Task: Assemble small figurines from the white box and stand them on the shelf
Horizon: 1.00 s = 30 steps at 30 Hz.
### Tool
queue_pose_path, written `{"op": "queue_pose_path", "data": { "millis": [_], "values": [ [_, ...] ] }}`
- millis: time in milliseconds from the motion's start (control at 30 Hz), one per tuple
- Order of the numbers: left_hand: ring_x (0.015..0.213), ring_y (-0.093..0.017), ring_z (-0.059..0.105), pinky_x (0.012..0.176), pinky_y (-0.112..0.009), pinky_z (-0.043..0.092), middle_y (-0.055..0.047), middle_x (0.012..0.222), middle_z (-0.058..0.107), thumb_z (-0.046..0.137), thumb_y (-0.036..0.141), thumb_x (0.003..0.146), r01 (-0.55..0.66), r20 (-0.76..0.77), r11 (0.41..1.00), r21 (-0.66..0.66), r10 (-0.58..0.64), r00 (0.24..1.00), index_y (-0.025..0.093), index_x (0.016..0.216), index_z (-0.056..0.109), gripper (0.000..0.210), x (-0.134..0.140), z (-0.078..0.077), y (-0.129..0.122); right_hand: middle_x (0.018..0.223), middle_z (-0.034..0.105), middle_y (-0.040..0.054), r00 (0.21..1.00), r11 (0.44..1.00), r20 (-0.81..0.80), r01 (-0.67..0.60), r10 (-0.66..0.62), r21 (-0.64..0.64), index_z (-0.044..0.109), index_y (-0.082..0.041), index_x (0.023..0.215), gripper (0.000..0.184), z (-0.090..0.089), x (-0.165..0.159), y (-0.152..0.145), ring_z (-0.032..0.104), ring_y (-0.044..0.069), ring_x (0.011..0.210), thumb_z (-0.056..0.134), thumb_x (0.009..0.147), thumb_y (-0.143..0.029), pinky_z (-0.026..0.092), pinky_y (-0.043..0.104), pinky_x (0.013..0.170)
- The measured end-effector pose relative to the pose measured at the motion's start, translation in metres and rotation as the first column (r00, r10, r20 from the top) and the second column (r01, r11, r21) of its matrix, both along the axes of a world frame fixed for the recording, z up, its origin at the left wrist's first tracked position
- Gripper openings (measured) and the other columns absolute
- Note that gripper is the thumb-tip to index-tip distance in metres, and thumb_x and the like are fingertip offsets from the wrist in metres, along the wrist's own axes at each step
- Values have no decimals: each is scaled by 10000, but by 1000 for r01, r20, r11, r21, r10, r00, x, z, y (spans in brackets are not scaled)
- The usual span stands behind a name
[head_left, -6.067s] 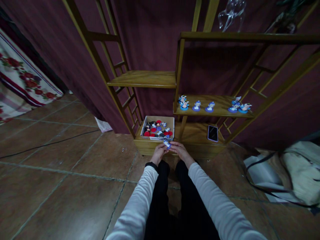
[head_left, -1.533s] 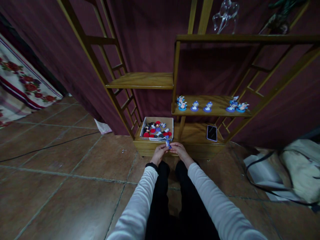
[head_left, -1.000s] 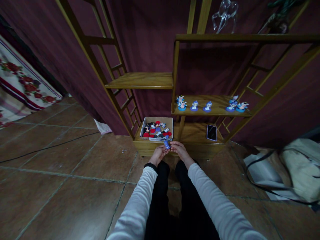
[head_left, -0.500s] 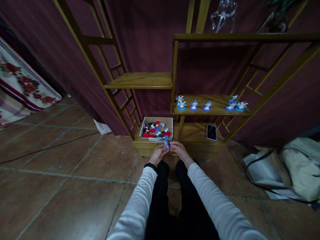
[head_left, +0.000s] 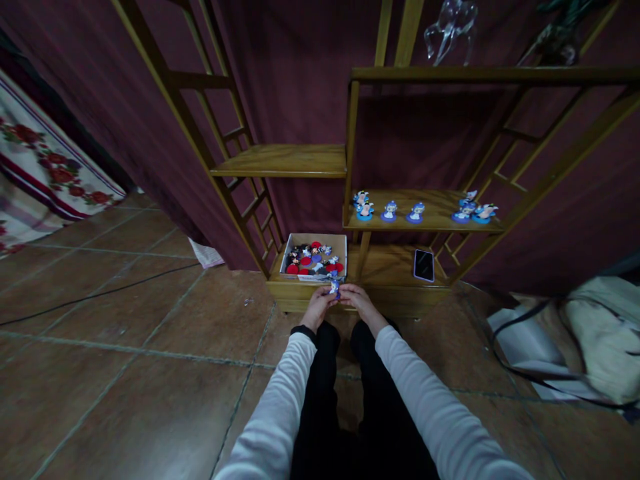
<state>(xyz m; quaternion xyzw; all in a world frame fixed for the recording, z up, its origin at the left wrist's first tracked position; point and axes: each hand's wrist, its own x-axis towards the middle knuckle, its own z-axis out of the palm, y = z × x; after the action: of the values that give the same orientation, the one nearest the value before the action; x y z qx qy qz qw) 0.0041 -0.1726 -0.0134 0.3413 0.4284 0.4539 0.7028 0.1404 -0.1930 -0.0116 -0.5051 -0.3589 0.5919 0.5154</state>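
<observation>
One purple-and-white figurine (head_left: 335, 287) is gripped between the fingers of the left hand (head_left: 317, 309) and right hand (head_left: 362, 302), just in front of the cardboard box (head_left: 330, 239). Its pale front has replaced the purple back in view; the turning seems unfinished.

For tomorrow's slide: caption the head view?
Left hand and right hand hold a purple-and-white figurine before an open cardboard box of figurines.
</observation>
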Motion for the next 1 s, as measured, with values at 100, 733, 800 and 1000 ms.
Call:
{"op": "queue_pose_path", "data": {
  "millis": [100, 733, 800, 1000],
  "values": [
    [702, -117, 608, 700, -249, 471, -46, 781, 644, 722, 132, 606, -10, -22, 1000, 25, 11, 1000, 140, 800, 601, 229, 2, -1, 0, 805, 684, 24, 1000, 1000, 25, -10, 9, 17, 662, -188, 835, 297, 2, -1, -1, 635, 147, 716, 689, 595, -362, 500, 281, 685],
    [695, -129, 607, 730, -320, 521, -33, 735, 608, 733, 197, 636, -11, 7, 999, 36, 10, 1000, 131, 754, 580, 204, 3, -2, -2, 803, 673, 14, 995, 997, 56, 79, -79, 12, 666, -194, 813, 312, -6, -2, 5, 624, 141, 693, 706, 584, -401, 509, 253, 621],
    [685, -125, 608, 724, -313, 520, -28, 726, 607, 737, 199, 630, -10, 3, 999, 34, 10, 1000, 131, 748, 577, 210, 3, -3, -1, 800, 671, 14, 995, 997, 62, 73, -73, 7, 666, -192, 822, 316, -6, -2, 5, 620, 135, 685, 703, 594, -408, 508, 246, 612],
    [656, -122, 611, 725, -306, 509, -18, 682, 605, 756, 200, 598, 17, -12, 999, 38, -17, 1000, 129, 712, 566, 233, 3, -4, -1, 805, 668, 19, 996, 998, 67, 67, -66, -17, 660, -189, 856, 344, -7, -1, 7, 618, 127, 682, 660, 652, -467, 513, 238, 604]
  ]
}}
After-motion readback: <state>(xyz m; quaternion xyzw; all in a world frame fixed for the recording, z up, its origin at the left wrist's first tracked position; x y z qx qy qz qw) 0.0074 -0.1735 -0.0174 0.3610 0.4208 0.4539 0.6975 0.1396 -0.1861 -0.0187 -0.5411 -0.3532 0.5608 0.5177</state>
